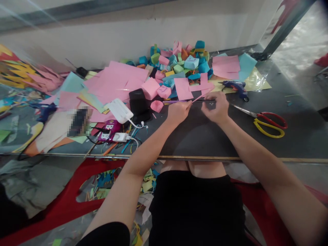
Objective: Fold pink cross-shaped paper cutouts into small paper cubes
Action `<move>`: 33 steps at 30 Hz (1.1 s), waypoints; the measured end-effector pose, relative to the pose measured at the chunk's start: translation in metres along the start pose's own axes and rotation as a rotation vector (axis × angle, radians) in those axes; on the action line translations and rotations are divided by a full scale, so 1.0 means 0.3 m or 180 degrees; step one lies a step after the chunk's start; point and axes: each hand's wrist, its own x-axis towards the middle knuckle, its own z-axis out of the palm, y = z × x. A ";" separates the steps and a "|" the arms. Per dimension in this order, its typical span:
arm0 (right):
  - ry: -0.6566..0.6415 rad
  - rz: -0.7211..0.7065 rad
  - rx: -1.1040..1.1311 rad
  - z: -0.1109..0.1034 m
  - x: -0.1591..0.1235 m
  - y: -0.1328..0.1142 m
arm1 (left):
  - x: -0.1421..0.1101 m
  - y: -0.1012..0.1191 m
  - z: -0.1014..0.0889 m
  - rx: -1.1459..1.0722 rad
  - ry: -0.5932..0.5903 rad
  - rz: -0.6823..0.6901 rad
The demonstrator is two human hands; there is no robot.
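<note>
My left hand (178, 113) is closed on a narrow pink paper strip (201, 94), which slants up to the right from its fingertips. My right hand (217, 107) is just beside the strip, fingers curled and thumb apart, with dark tabletop showing in the gap. A purple pen-like stick (174, 101) lies by my left knuckles, partly hidden. To its left is a small folded pink paper piece (156, 106). Behind my hands lie a pink paper square (182, 89) and cut pink pieces (204, 80). Scissors (269, 123) with red and yellow handles rest right of my right hand.
Folded colored paper boxes (179, 63) are heaped against the wall. Large pink sheets (120, 80), a black phone-like object (139, 104), a white power bank (120, 110) and a purple power strip (110, 131) sit left. A blue glue gun (235, 87) lies at right.
</note>
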 end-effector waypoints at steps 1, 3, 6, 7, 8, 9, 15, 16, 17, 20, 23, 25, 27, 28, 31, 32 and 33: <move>-0.0242 -0.0153 -0.0111 0.008 -0.008 -0.008 | -0.005 0.006 0.005 0.0098 -0.0025 0.0168; -0.0529 -0.0290 -0.0274 0.025 -0.015 -0.017 | -0.010 0.018 0.014 0.0178 -0.0095 0.0458; -0.0686 -0.0335 -0.0387 0.040 -0.012 -0.017 | -0.012 0.033 0.021 0.0213 -0.0211 0.0725; -0.0716 -0.0361 -0.0381 0.040 -0.009 -0.015 | -0.012 0.036 0.022 0.0239 -0.0239 0.0775; -0.0745 -0.0388 -0.0365 0.038 -0.006 -0.011 | -0.012 0.039 0.022 0.0265 -0.0263 0.0808; -0.0779 -0.0411 -0.0352 0.035 -0.003 -0.008 | -0.012 0.041 0.021 0.0284 -0.0285 0.0828; -0.1035 -0.0489 -0.0452 0.022 0.009 -0.009 | -0.013 0.030 0.022 0.0349 -0.0261 0.0936; -0.1068 -0.0502 -0.0472 0.021 0.011 -0.010 | -0.013 0.024 0.023 0.0347 -0.0238 0.0957; -0.1100 -0.0506 -0.0488 0.020 0.013 -0.010 | -0.012 0.019 0.023 0.0323 -0.0222 0.0970; -0.1161 -0.0450 -0.0505 0.011 0.021 -0.005 | -0.008 0.001 0.022 0.0183 -0.0190 0.0952; -0.1119 -0.0356 -0.0522 -0.001 0.029 0.009 | -0.004 -0.012 0.015 0.0132 -0.0122 0.0907; -0.1075 -0.0303 -0.0535 -0.008 0.034 0.022 | -0.002 -0.017 0.007 0.0137 -0.0084 0.0840; -0.1060 -0.0247 -0.0554 -0.014 0.038 0.035 | 0.000 -0.021 -0.001 0.0130 -0.0097 0.0735; -0.1066 -0.0217 -0.0568 -0.017 0.040 0.042 | 0.000 -0.023 -0.005 0.0133 -0.0120 0.0691; -0.1064 -0.0151 -0.0614 -0.027 0.046 0.068 | 0.005 -0.031 -0.015 0.0170 -0.0184 0.0634; -0.1043 -0.0141 -0.0626 -0.030 0.049 0.078 | 0.007 -0.034 -0.018 0.0176 -0.0182 0.0624; -0.1013 -0.0134 -0.0636 -0.034 0.052 0.089 | 0.009 -0.037 -0.021 0.0168 -0.0166 0.0611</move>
